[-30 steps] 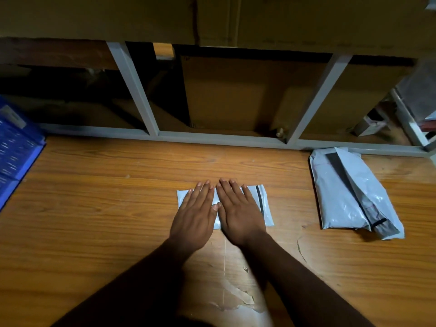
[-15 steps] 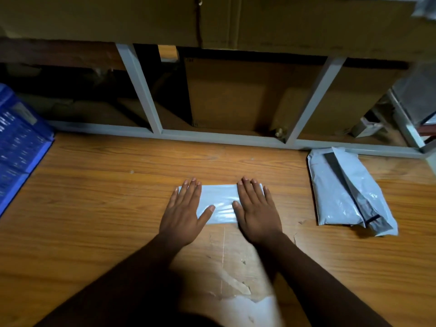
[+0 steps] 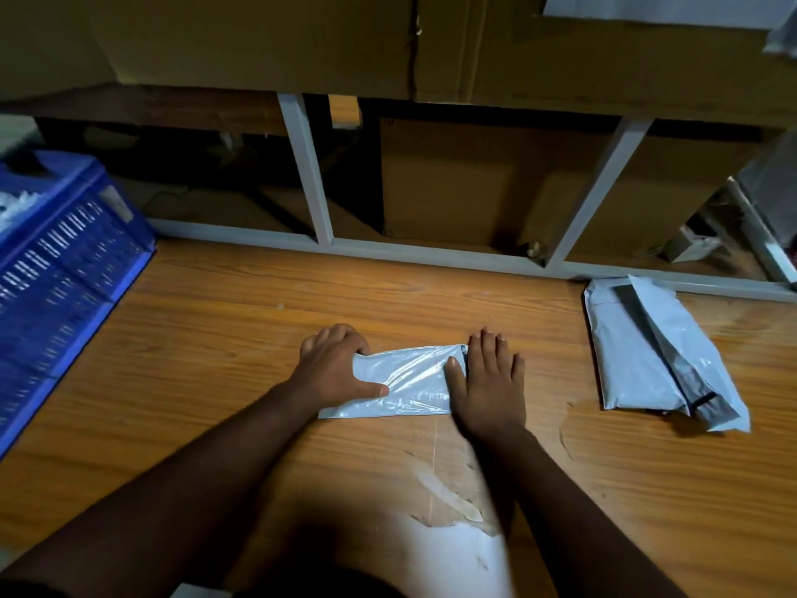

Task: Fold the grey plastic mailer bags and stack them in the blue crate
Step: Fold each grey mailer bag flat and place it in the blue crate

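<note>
— What's under your hands there?

— A small, glossy grey plastic mailer bag (image 3: 407,381), folded down to a narrow rectangle, lying flat on the orange-brown wooden tabletop (image 3: 215,360) at the centre of the frame. I judge the folding of this one is about done and I'm at the point of picking it up.

— How are the hands set on it?

— My left hand (image 3: 334,366) is at the bag's left end, fingers curled over its far edge and the thumb lying across the top, so it grips that end. My right hand (image 3: 489,381) lies flat and relaxed on the bag's right end, fingers straight, pressing it down; its thumb rests on the plastic. The bag spans the gap between the two hands.

— And what does the next move call for?

— As I see it, lifting the folded bag without letting the slick plastic spring apart, then carrying it left to the blue slatted plastic crate (image 3: 64,274) at the left edge of the frame, well apart from my hands. Something pale shows inside it at the upper left, but I can't tell what.

— Anything more to fold?

— A loose pile of larger grey mailer bags (image 3: 655,356) sits at the right of the frame, near the pale grey metal shelf frame (image 3: 431,250) that runs along the table's far edge.
</note>
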